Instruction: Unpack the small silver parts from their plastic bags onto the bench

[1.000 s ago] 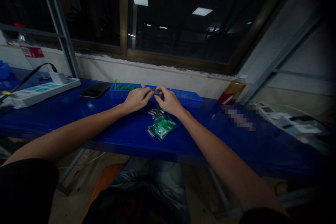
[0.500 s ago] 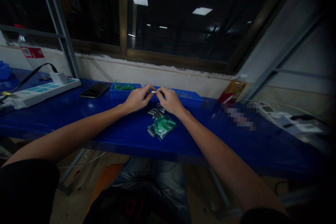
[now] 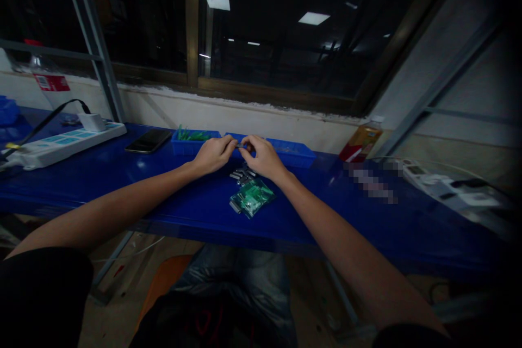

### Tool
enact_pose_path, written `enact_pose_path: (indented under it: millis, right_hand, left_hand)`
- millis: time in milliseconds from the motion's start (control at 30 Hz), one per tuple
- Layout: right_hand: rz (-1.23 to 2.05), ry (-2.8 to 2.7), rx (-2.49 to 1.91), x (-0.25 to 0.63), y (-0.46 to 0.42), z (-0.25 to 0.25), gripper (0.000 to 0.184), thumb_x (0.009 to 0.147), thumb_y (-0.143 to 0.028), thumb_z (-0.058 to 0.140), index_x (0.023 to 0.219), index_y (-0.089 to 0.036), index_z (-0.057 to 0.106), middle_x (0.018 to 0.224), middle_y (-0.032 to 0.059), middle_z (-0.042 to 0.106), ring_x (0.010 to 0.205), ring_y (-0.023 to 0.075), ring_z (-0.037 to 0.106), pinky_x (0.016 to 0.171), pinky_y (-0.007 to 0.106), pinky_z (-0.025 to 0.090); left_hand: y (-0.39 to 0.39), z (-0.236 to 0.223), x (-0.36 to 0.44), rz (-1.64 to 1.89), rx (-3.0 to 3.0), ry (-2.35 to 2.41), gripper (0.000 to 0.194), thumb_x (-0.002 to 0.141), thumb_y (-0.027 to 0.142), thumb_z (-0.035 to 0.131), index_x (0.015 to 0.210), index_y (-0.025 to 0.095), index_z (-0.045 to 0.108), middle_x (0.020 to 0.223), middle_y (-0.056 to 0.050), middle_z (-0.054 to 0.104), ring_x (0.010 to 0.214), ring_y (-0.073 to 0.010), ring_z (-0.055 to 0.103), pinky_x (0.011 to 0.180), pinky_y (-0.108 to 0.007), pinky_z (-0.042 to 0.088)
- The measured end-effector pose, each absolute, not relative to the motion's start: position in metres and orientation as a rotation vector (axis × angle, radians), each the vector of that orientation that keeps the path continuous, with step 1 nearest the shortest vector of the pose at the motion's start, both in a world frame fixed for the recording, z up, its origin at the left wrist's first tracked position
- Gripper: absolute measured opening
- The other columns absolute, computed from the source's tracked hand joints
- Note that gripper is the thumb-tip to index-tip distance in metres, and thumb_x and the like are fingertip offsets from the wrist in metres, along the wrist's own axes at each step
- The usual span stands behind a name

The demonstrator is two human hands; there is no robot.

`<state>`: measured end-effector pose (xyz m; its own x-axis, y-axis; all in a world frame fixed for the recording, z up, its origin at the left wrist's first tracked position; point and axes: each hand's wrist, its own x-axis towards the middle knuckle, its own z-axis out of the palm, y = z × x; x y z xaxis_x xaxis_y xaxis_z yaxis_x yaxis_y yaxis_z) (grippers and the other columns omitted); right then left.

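Between the fingertips of both hands is a small grey metal-looking piece, too small to tell its exact kind. My left hand pinches its left side, thumb and fingers closed. My right hand curls round from the other side, thumb and forefinger at the piece's right end. Just below the hands lies a loose pile of small silver-and-black parts, partly hidden by my right hand. In front of the pile lies a clear plastic bag with green pieces, a silver part at its left edge.
Behind my hands stand blue trays, the left one holding green strips. On the blue table lie a phone and a white power strip. A drink bottle stands at right, with white devices beyond.
The piece between my fingertips showed a bright white face and now looks dark grey, so it appears turned. Both hands stay nearly in place, with small finger shifts.
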<state>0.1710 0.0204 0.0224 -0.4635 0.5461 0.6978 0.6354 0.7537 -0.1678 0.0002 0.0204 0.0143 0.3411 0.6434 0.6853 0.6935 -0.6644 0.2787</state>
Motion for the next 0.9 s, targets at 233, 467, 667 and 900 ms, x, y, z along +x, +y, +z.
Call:
enact_pose_path:
  millis: [233,467,667,900]
  right_hand:
    - [-0.244,-2.071,-1.023,0.175,0.026,0.024,0.027,0.087,-0.033,0.037,0.072,-0.018,0.054,0.074,0.0037,0.055,0.071,0.0155,0.051,0.064,0.027,0.035]
    - [-0.304,-1.867,-1.281,0.201,0.055,0.015,0.022,0.081,-0.033,0.045,0.072,-0.017,0.056,0.074,0.0053,0.056,0.069,0.0177,0.051,0.064,0.029,0.037]
    - [-0.314,-1.857,-1.444,0.207,0.061,0.011,0.016,0.076,-0.030,0.051,0.076,-0.017,0.061,0.079,0.0081,0.057,0.080,0.0225,0.051,0.072,0.034,0.039]
    - [-0.346,-1.842,-1.473,0.206,0.058,0.011,0.016,0.075,-0.032,0.051,0.072,-0.018,0.060,0.079,0.0093,0.055,0.085,0.0250,0.047,0.077,0.038,0.038]
  left_hand:
    - [0.024,0.011,0.000,-1.052,-2.616,-1.326,0.029,0.088,0.035,0.038,0.101,0.016,0.055,0.072,-0.003,0.065,0.064,-0.0158,0.059,0.057,-0.025,0.038]
    - [0.035,-0.001,-0.003,-0.651,-2.832,-1.395,0.028,0.078,0.042,0.050,0.092,0.020,0.061,0.075,-0.002,0.067,0.063,-0.0148,0.060,0.053,-0.022,0.037]
    - [0.036,0.000,-0.003,-0.642,-2.811,-1.389,0.026,0.081,0.036,0.044,0.092,0.021,0.062,0.079,-0.002,0.068,0.068,-0.0147,0.061,0.055,-0.022,0.038]
    - [0.035,0.001,-0.002,-0.573,-2.784,-1.395,0.024,0.079,0.035,0.048,0.093,0.023,0.063,0.080,-0.002,0.069,0.068,-0.0156,0.062,0.056,-0.023,0.039]
